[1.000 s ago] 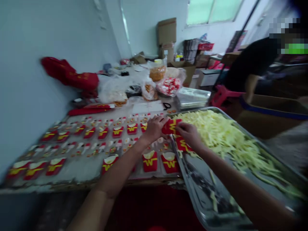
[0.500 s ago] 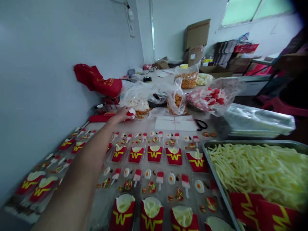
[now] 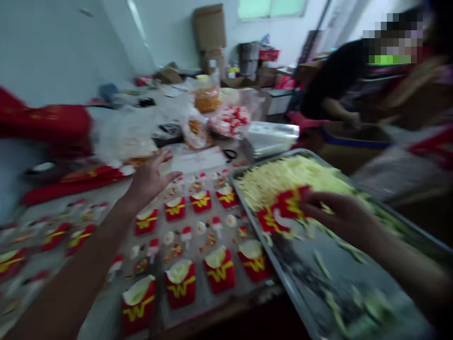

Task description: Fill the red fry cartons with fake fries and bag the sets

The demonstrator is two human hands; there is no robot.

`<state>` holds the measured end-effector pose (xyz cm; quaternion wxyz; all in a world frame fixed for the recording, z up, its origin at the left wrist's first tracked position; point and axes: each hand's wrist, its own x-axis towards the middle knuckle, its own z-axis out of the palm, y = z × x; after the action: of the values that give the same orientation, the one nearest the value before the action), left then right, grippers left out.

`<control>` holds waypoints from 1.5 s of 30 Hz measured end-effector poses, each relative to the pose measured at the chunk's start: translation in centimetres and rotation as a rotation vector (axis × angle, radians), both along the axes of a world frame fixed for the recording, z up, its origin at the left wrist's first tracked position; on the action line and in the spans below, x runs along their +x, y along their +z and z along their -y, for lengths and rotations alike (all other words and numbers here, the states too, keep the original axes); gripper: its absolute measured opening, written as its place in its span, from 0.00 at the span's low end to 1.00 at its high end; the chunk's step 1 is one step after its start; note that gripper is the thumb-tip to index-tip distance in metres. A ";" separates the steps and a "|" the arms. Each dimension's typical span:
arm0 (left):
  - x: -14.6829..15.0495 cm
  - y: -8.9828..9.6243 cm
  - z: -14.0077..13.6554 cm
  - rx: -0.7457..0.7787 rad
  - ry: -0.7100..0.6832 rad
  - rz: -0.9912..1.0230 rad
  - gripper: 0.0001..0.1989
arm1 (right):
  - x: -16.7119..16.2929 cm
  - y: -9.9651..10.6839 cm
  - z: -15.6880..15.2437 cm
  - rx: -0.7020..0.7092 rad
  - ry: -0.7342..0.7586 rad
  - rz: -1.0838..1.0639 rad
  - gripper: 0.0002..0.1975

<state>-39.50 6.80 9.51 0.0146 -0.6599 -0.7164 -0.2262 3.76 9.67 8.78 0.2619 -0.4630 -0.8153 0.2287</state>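
My left hand point(image 3: 150, 177) is open with fingers spread, above the table beside rows of filled clear packs, and nothing shows in it. My right hand point(image 3: 332, 212) is closed on a red fry carton point(image 3: 294, 202) with a yellow W, over the metal tray point(image 3: 285, 278). Another red carton point(image 3: 267, 222) lies in the tray, partly overlapped by the held one. Pale fries point(image 3: 279, 174), apparently imitation, are heaped at the tray's far end. The packs hold filled red cartons point(image 3: 180, 283) with small egg, popsicle and burger pieces. Motion blurs both hands.
Behind the packs are plastic bags of small pieces point(image 3: 231, 120), a white sheet stack point(image 3: 198, 160), black scissors point(image 3: 230, 154) and stacked clear trays point(image 3: 272, 137). Red cloth point(image 3: 46, 123) lies at left. A co-worker point(image 3: 339, 80) reaches into a cardboard box point(image 3: 354, 141) at right.
My view has swung right. My left hand held a small red-and-white item near the bags and is now empty and spread. My right hand has come into view, holding a carton above the tray.
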 end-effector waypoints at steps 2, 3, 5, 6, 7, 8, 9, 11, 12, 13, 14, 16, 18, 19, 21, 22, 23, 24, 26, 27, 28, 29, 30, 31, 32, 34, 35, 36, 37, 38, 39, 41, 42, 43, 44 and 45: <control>10.1 0.5 1.3 0.074 -0.245 0.037 0.44 | 0.5 2.9 1.2 0.022 0.082 0.112 0.10; 14.6 0.7 2.0 0.094 -0.323 0.052 0.49 | 0.3 4.0 1.4 0.052 0.119 0.157 0.09; 22.0 0.7 2.9 0.107 -0.381 0.057 0.56 | -0.3 5.6 1.3 0.149 0.126 0.199 0.06; 24.8 0.5 3.1 0.112 -0.367 0.053 0.56 | -0.2 6.0 1.3 0.171 0.127 0.218 0.07; 27.1 0.1 3.1 0.117 -0.339 0.042 0.53 | 0.3 6.3 1.3 0.187 0.137 0.224 0.07; 28.9 -0.2 3.0 0.123 -0.305 0.026 0.49 | 1.2 6.3 1.4 0.181 0.162 0.219 0.07; 30.3 -0.6 2.8 0.130 -0.280 0.008 0.45 | 2.4 6.2 1.5 0.157 0.201 0.196 0.07; 32.6 -1.4 2.3 0.121 -0.289 -0.005 0.39 | 5.6 5.3 1.7 0.076 0.306 0.099 0.08; 33.6 -1.7 2.2 0.099 -0.331 0.010 0.38 | 7.2 4.8 1.7 0.027 0.358 0.046 0.08; 34.7 -2.1 2.1 0.067 -0.386 0.040 0.38 | 8.6 4.2 1.7 -0.019 0.401 0.008 0.08; 35.8 -2.4 2.1 0.032 -0.438 0.079 0.37 | 9.9 3.7 1.7 -0.054 0.429 -0.013 0.08; 37.7 -3.2 2.2 -0.028 -0.468 0.148 0.33 | 11.8 2.9 1.7 -0.085 0.435 0.001 0.07; 38.5 -4.0 2.2 -0.052 -0.413 0.176 0.31 | 13.6 2.6 1.7 -0.053 0.333 0.020 0.07; 38.4 -4.4 2.3 -0.053 -0.382 0.178 0.32 | 14.5 2.5 1.6 -0.013 0.233 0.025 0.08; 37.2 -5.2 2.7 -0.046 -0.335 0.167 0.38 | 16.7 1.8 1.5 0.049 0.007 0.067 0.07; 36.4 -5.5 3.0 -0.042 -0.307 0.157 0.40 | 17.8 1.1 1.5 0.046 -0.084 0.112 0.07; 35.5 -5.9 3.4 -0.043 -0.278 0.145 0.42 | 18.7 0.2 1.6 0.025 -0.147 0.172 0.08; 34.7 -6.2 3.8 -0.052 -0.255 0.132 0.42 | 19.4 -0.9 1.8 -0.007 -0.180 0.241 0.10; 33.6 -6.5 4.9 -0.068 -0.258 0.116 0.44 | 20.1 -3.4 2.3 -0.034 -0.197 0.378 0.18; 33.4 -6.4 5.4 -0.063 -0.277 0.116 0.44 | 20.2 -4.6 2.6 -0.027 -0.205 0.436 0.21; 33.4 -6.3 5.9 -0.045 -0.297 0.120 0.44 | 20.1 -5.6 2.9 -0.016 -0.216 0.485 0.23; 33.5 -6.1 6.2 -0.015 -0.304 0.126 0.44 | 19.9 -6.5 3.0 -0.011 -0.230 0.520 0.24; 33.6 -5.8 6.5 0.016 -0.298 0.131 0.43 | 19.7 -7.2 3.1 -0.013 -0.245 0.535 0.23; 33.9 -5.5 6.7 0.043 -0.287 0.132 0.43 | 19.6 -7.7 3.2 -0.017 -0.260 0.531 0.21; 34.1 -5.3 6.8 0.054 -0.279 0.129 0.43 | 19.5 -8.1 3.1 -0.024 -0.272 0.509 0.19; 34.7 -5.1 6.8 0.033 -0.289 0.116 0.44 | 19.5 -8.5 3.1 -0.048 -0.295 0.441 0.15; 35.1 -5.2 6.7 0.003 -0.311 0.107 0.44 | 19.4 -8.6 3.1 -0.061 -0.306 0.411 0.13; 35.5 -5.4 6.6 -0.037 -0.340 0.096 0.44 | 19.3 -8.7 3.1 -0.071 -0.316 0.393 0.11; 36.0 -5.7 6.6 -0.079 -0.373 0.083 0.44 | 19.1 -8.8 3.3 -0.078 -0.324 0.388 0.09; 36.6 -6.1 6.5 -0.119 -0.401 0.065 0.44 | 18.9 -8.9 3.4 -0.081 -0.330 0.393 0.07; 37.2 -6.4 6.4 -0.150 -0.424 0.043 0.44 | 18.6 -9.0 3.7 -0.087 -0.332 0.405 0.07; 38.2 -7.1 6.1 -0.191 -0.447 -0.006 0.43 | 17.9 -9.1 4.1 -0.105 -0.345 0.439 0.07; 38.5 -7.3 6.0 -0.206 -0.449 -0.035 0.43 | 17.6 -9.2 4.4 -0.113 -0.354 0.453 0.07; 38.8 -7.4 5.8 -0.221 -0.448 -0.065 0.42 | 17.4 -9.1 4.6 -0.118 -0.357 0.462 0.07; 38.9 -7.5 5.5 -0.235 -0.447 -0.098 0.41 | 17.3 -9.0 4.8 -0.116 -0.357 0.462 0.06; 38.9 -7.4 5.3 -0.246 -0.445 -0.131 0.40 | 17.2 -8.8 5.0 -0.111 -0.355 0.450 0.06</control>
<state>-0.58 1.51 2.07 -0.0696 -0.8113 -0.5731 -0.0919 20.97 4.64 -0.02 0.0848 -0.6512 -0.7453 0.1154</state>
